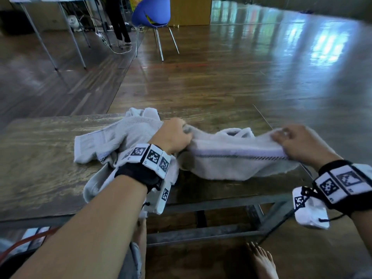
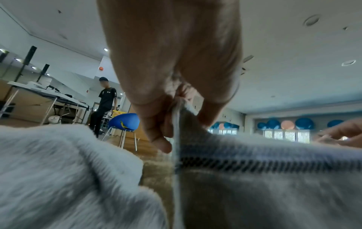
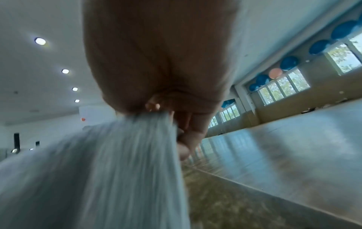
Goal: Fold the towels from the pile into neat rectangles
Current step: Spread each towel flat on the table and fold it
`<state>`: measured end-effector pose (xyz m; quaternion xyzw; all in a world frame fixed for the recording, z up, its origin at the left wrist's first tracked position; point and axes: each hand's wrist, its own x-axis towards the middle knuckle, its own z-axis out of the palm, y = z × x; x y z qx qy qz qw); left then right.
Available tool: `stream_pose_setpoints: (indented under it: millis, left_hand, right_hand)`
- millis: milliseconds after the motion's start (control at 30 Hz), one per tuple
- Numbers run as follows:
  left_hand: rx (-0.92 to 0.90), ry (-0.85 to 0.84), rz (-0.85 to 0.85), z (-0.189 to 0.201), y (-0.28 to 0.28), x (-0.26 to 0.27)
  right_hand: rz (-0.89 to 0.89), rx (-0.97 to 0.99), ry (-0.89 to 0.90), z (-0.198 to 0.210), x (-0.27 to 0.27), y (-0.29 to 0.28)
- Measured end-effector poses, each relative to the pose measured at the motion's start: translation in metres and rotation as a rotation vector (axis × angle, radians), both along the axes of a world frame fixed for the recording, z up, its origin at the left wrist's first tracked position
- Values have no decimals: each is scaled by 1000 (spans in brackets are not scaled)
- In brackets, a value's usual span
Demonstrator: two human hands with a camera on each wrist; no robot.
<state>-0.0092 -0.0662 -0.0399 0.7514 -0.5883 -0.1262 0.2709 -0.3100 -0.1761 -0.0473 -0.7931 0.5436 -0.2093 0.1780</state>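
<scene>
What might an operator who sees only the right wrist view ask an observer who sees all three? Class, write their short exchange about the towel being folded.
Operator: I see only blurred cloth under the right hand. Who holds the other end?
Observer: The left hand grips it, so the towel spans both hands.
Operator: Are more towels waiting?
Observer: Yes, a crumpled pile lies on the table, left of the left hand.

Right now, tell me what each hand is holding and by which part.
Both hold one white towel along its striped top edge: the left hand pinches the left end, the right hand the right end.
</scene>
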Motion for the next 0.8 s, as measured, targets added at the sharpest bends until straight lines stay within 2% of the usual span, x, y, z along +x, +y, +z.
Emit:
stream_pose_setpoints:
  millis: [67, 167, 233, 300, 367, 433, 500, 533, 600, 667, 700, 733, 800]
  left_hand:
    - [74, -45, 26, -9, -1, 5]
    - [31, -13, 44, -16, -7, 4]
    - [1, 12, -52, -21, -11, -5]
    - [12, 20, -222, -29, -13, -14]
    - [108, 11, -385, -39, -14, -23]
    - [225, -38, -479, -48, -19, -28]
    - [264, -91, -489, -46, -26, -27]
    - [301, -61, -471, -40, -29, -23]
    - [477, 40, -479, -27, -34, -7]
    - [666, 90, -513, -20, -35, 8]
    - [675, 83, -485, -20, -35, 16]
    - [604, 60, -423, -21, -37, 22]
    - [260, 32, -240, -20, -42, 31]
  right_hand:
    - [40, 67, 83, -8, 1, 1]
    - [39, 48, 62, -12, 8, -3]
    - [57, 70, 29, -16, 16, -6]
    - [114, 146, 18, -22, 26, -7]
    - [199, 226, 44, -31, 37, -7]
    - [263, 228, 80, -36, 51, -11]
    - [323, 204, 131, -36, 64, -19]
    - [364, 223, 181, -33, 71, -23]
    - [477, 350, 302, -24, 86, -34]
    - [565, 578, 363, -13, 100, -45]
    - [594, 629, 370, -8, 106, -51]
    - [606, 559, 369, -5, 113, -60]
    - [514, 178, 215, -1, 127, -76]
